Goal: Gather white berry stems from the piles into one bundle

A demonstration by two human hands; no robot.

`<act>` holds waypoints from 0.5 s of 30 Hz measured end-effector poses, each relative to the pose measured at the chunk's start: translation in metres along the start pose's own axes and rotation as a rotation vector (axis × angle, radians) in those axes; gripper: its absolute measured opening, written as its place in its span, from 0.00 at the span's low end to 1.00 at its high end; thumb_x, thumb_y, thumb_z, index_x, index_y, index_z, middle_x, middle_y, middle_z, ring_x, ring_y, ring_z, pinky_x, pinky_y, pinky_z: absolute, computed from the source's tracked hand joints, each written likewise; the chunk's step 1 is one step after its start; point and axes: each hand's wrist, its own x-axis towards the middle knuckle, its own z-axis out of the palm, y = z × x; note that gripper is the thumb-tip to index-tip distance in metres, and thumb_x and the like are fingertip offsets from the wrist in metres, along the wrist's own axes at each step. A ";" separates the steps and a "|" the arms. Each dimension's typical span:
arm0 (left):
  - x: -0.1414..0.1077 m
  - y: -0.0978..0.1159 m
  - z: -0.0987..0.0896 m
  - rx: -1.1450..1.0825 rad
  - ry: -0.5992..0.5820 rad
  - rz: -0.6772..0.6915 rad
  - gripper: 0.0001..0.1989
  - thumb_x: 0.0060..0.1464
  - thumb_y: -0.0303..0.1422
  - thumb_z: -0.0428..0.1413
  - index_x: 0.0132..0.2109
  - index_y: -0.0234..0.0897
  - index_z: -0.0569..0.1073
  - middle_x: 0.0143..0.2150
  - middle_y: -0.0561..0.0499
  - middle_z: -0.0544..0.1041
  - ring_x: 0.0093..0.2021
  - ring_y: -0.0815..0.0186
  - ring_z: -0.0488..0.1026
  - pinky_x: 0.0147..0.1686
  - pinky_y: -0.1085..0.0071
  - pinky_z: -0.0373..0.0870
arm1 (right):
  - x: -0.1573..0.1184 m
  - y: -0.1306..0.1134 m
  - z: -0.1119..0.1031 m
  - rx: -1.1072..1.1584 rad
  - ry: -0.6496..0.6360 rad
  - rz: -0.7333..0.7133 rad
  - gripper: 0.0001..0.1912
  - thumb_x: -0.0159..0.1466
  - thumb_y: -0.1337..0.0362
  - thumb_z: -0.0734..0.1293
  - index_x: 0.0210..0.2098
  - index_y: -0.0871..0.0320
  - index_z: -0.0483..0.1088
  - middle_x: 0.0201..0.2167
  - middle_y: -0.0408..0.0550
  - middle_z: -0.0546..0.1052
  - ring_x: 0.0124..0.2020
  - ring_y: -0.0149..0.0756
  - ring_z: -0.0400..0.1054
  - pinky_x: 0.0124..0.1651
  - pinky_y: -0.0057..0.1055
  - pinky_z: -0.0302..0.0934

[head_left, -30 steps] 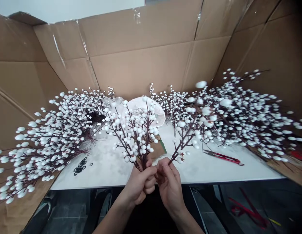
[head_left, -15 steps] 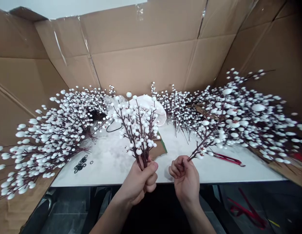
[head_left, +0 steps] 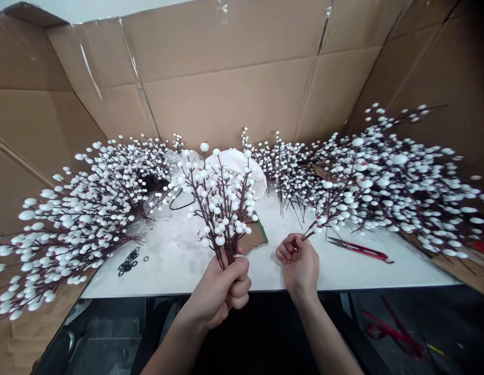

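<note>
Cardboard walls (head_left: 234,99) fold round the whole bench on three sides. In front of me the white tabletop (head_left: 179,265), w/ big heaps of white-berry branches on both flanks: left pile (head_left: 81,219) spilling over the table edge, right pile (head_left: 398,182) fanned out towards the corner, plus a smaller clump at the back (head_left: 281,166). White plastic sheet (head_left: 245,166) crumpled behind centre.

My left hand (head_left: 226,284) is a closed fist round the stems of a bunch of berry sprigs (head_left: 220,200), held upright just over the near table edge. My right hand (head_left: 300,260) sits a bit apart from it, fingers curled tight, pinching the base of a single sprig (head_left: 323,221) whose head lies in among the edge of the right pile.

Red scissors (head_left: 359,249) lie flat just right of my right hand; small black rubber rings (head_left: 128,263) scattered near the left pile.

Step, as I read it: gathering sprigs into a bunch, one at a time; this one is gripped but not yet w/ the rest. Next move prob. needs the sprig lifted free w/o snagging neighbours' twigs, then stem ends lined up level in the left fist, which has to loosen slightly w/o dropping what it holds.
</note>
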 end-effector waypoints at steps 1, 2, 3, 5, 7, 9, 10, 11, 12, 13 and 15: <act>0.000 -0.001 0.001 0.008 -0.003 0.011 0.16 0.51 0.37 0.62 0.36 0.42 0.60 0.20 0.64 0.48 0.18 0.78 0.38 0.17 0.79 0.36 | 0.000 0.000 -0.001 -0.001 0.003 -0.004 0.11 0.53 0.60 0.68 0.25 0.58 0.62 0.19 0.35 0.55 0.17 0.22 0.47 0.19 0.23 0.41; 0.001 -0.001 0.001 0.015 -0.007 0.021 0.16 0.51 0.37 0.62 0.36 0.42 0.60 0.20 0.64 0.48 0.18 0.78 0.39 0.17 0.79 0.36 | -0.001 0.000 -0.001 -0.002 0.005 -0.007 0.11 0.54 0.60 0.68 0.25 0.58 0.62 0.18 0.35 0.55 0.17 0.22 0.47 0.19 0.23 0.40; 0.001 -0.002 0.002 0.022 -0.008 0.032 0.16 0.51 0.38 0.61 0.35 0.41 0.59 0.20 0.64 0.49 0.18 0.78 0.39 0.17 0.79 0.37 | -0.001 0.000 -0.002 -0.002 0.006 -0.008 0.10 0.54 0.61 0.67 0.25 0.58 0.62 0.18 0.35 0.55 0.17 0.22 0.47 0.19 0.23 0.40; 0.001 -0.003 0.003 0.028 0.007 0.052 0.18 0.50 0.39 0.62 0.33 0.41 0.58 0.21 0.63 0.49 0.18 0.78 0.41 0.17 0.78 0.37 | -0.001 0.000 -0.002 -0.003 0.004 -0.008 0.09 0.55 0.61 0.67 0.25 0.58 0.62 0.18 0.35 0.55 0.17 0.22 0.47 0.19 0.23 0.40; 0.001 -0.003 0.005 0.021 0.028 0.066 0.19 0.49 0.39 0.62 0.31 0.40 0.57 0.21 0.63 0.50 0.18 0.78 0.42 0.18 0.78 0.38 | -0.001 0.000 -0.002 -0.005 0.002 -0.009 0.10 0.55 0.61 0.67 0.25 0.58 0.62 0.18 0.35 0.55 0.17 0.21 0.46 0.19 0.23 0.40; 0.001 -0.003 0.005 0.005 0.037 0.067 0.19 0.49 0.39 0.63 0.32 0.40 0.58 0.21 0.63 0.50 0.18 0.78 0.41 0.18 0.77 0.37 | -0.001 0.000 -0.001 -0.009 -0.001 -0.010 0.11 0.55 0.61 0.67 0.24 0.58 0.62 0.18 0.35 0.55 0.17 0.21 0.46 0.19 0.23 0.39; 0.000 -0.002 0.005 -0.005 0.036 0.061 0.18 0.49 0.40 0.63 0.33 0.40 0.60 0.21 0.63 0.50 0.18 0.78 0.41 0.18 0.77 0.37 | -0.001 0.000 -0.001 -0.011 -0.003 -0.009 0.11 0.54 0.60 0.68 0.24 0.58 0.62 0.18 0.35 0.55 0.17 0.21 0.46 0.19 0.23 0.39; 0.000 -0.002 0.005 -0.014 0.032 0.052 0.17 0.48 0.40 0.63 0.34 0.40 0.61 0.21 0.63 0.50 0.18 0.78 0.40 0.18 0.77 0.36 | -0.001 0.000 -0.001 -0.012 -0.004 -0.009 0.11 0.54 0.60 0.68 0.24 0.58 0.61 0.18 0.35 0.55 0.16 0.21 0.46 0.19 0.23 0.39; -0.001 -0.001 0.004 -0.024 0.027 0.041 0.17 0.48 0.40 0.63 0.36 0.41 0.62 0.21 0.63 0.51 0.17 0.78 0.40 0.17 0.78 0.35 | -0.001 0.001 -0.001 -0.013 -0.007 -0.008 0.11 0.54 0.60 0.68 0.24 0.58 0.61 0.18 0.35 0.55 0.16 0.21 0.46 0.19 0.23 0.39; -0.002 -0.001 0.003 -0.034 0.020 0.027 0.17 0.48 0.40 0.63 0.37 0.41 0.63 0.20 0.63 0.51 0.17 0.78 0.39 0.17 0.78 0.35 | -0.001 0.001 -0.001 -0.013 -0.009 -0.008 0.11 0.54 0.60 0.68 0.24 0.58 0.61 0.18 0.34 0.55 0.16 0.21 0.46 0.19 0.23 0.39; -0.003 0.001 0.001 -0.055 0.002 -0.001 0.16 0.48 0.40 0.63 0.37 0.42 0.64 0.20 0.63 0.51 0.17 0.79 0.38 0.16 0.78 0.34 | -0.001 0.001 -0.002 -0.014 -0.009 -0.007 0.12 0.54 0.60 0.68 0.24 0.58 0.61 0.18 0.34 0.55 0.16 0.21 0.46 0.19 0.23 0.39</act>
